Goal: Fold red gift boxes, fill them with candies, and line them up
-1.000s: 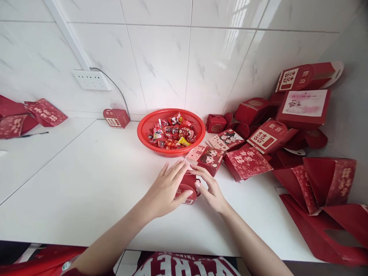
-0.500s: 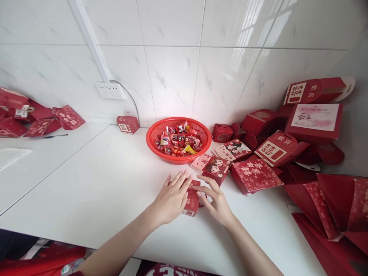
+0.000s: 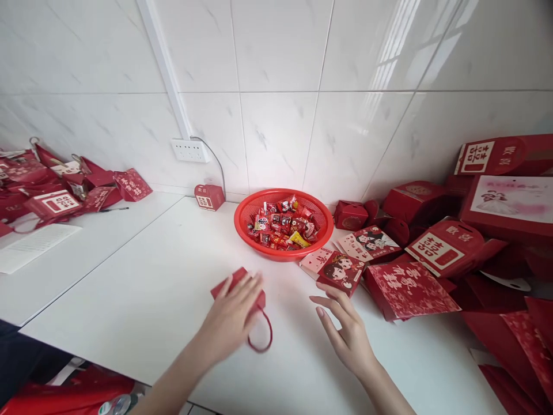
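A small red box (image 3: 237, 279) with a dark red cord handle (image 3: 271, 333) lies on the white table (image 3: 142, 288). My left hand (image 3: 235, 311) rests over the box, slightly blurred, its fingers stretched out and covering much of it. To the right, my right hand (image 3: 343, 325) hovers above the table, fingers apart and holding nothing. Just beyond its fingertips lies a red and pink box with cartoon faces (image 3: 341, 271). A red basket (image 3: 242, 216) of wrapped sweets (image 3: 283, 223) stands behind both hands.
Red boxes (image 3: 444, 248) are heaped at the right, and more (image 3: 56, 202) lie at the far left near a paper sheet (image 3: 38, 248). One small box (image 3: 209, 197) stands by the tiled wall, below a socket (image 3: 190, 151).
My left hand and the corded box have moved left, away from my right hand. My right hand no longer touches the box. The view has shifted left.
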